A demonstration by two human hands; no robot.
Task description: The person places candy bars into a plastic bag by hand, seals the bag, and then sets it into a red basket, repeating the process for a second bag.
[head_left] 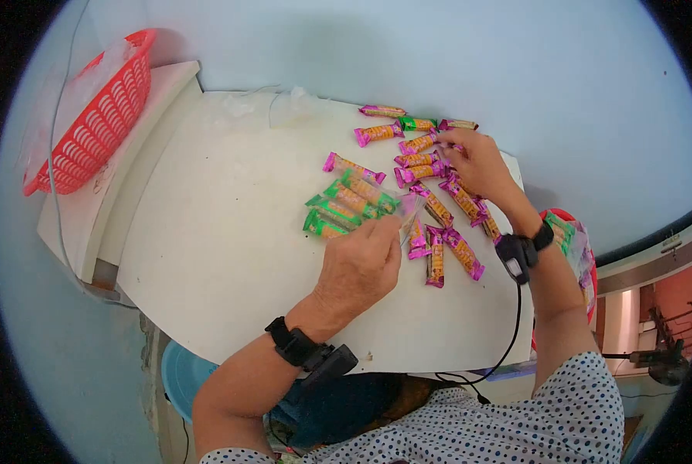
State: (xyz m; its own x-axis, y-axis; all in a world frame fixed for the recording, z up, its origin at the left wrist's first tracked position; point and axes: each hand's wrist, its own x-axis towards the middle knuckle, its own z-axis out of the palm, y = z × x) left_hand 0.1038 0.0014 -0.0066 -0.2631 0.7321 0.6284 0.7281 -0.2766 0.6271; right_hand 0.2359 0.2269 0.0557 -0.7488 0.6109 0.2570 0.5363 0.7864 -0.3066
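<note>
- White counter [214, 255] is set against a pale blue wall [516, 62]; directions are read from its middle, with twelve o'clock toward the wall.
- Just off the middle toward four o'clock, the left hand [361, 259] is seen with fingers drawn together, a clear bag [411, 206] pinched at its edge.
- Green-ended packets [351, 203] are gathered side by side just past those fingers, toward eleven o'clock from them.
- At two o'clock, the right hand [477, 161] is held with fingers bent at the packets; whether one is gripped cannot be told.
- Pink-ended packets [463, 252] are scattered from one o'clock round almost to four, a green packet [417, 124] being set among them past one.
- Crumpled plastic [296, 106] is seen near twelve o'clock.
- At three o'clock, a red container [593, 309] is partly hidden by the right arm.
- At ten o'clock, a red basket [102, 135] is tilted.
- Toward half past seven, a blue basin [182, 379] is placed below the edge.
</note>
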